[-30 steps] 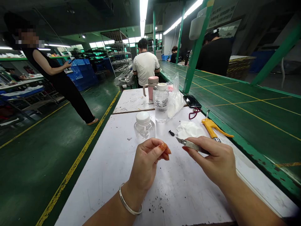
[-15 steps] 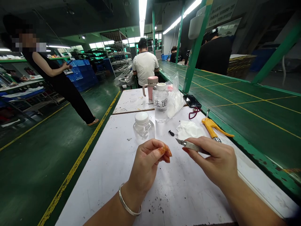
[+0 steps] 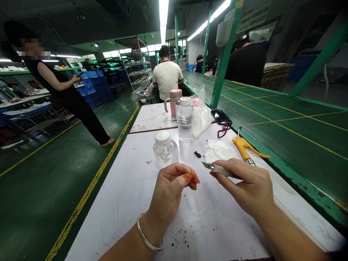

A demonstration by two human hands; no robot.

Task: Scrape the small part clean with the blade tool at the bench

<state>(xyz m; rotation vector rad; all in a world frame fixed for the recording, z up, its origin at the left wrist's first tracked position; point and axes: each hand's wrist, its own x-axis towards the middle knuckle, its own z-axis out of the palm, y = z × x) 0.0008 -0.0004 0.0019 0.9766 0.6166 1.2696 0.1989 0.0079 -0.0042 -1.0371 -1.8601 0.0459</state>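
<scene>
Gripping one knife (image 3: 224, 171), the right hand (image 3: 250, 183) is closed around its grey handle, with the thumb on one side and fingers on the other. The blade (image 3: 206, 165) points toward the left hand (image 3: 169, 192) but stands apart from it. The left fingers are shut in a pinch, their tips stained orange; whether anything small is between them cannot be told. One bracelet (image 3: 146, 237) circles the left wrist.

Ahead of the hands are two clear containers: a squat jar (image 3: 165, 149) just beyond the left hand, and a taller bottle (image 3: 185, 125) with black writing. One pink mug (image 3: 176, 106) is behind the bottle, and one plastic bag (image 3: 201, 117) is beside it. Farther right lie one phone (image 3: 221, 117), one dark red cord (image 3: 224, 131) and one yellow air gun (image 3: 243, 145). One crumpled white tissue (image 3: 217, 151) and one small black piece (image 3: 197, 154) lie just beyond the knife.

The white table (image 3: 122, 203) offers open room left of the left hand and between the forearms, where dark specks are scattered. Its left edge slants beside the green floor (image 3: 40, 192); a green rail (image 3: 296, 174) borders its right side.
</scene>
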